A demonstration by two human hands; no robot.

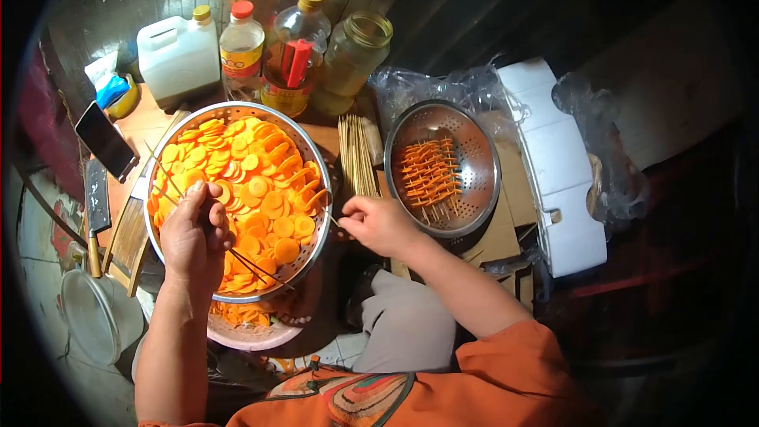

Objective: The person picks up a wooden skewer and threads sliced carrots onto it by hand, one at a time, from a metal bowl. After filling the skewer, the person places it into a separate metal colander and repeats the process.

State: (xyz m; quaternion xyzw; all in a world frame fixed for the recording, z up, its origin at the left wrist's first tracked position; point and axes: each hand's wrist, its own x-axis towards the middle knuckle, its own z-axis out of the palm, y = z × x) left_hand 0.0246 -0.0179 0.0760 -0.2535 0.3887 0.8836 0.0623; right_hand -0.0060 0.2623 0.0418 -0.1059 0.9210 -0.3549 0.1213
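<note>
Carrot slices (257,182) are filling the steel bowl (237,106) at 10 o'clock | left hand (194,241) is gripping thin skewers (251,266) over the slices, fingers curled | right hand (381,225) is pinching a single skewer (332,220) at the bowl's 3 o'clock rim | skewer bundle (357,154) is lying between bowl and colander (478,150) at 1 o'clock | threaded carrots (427,172) are resting inside the colander | bottles (241,51) are standing at 12 o'clock

text: none legible | bottle label (241,59): red-yellow, too blurred
</note>
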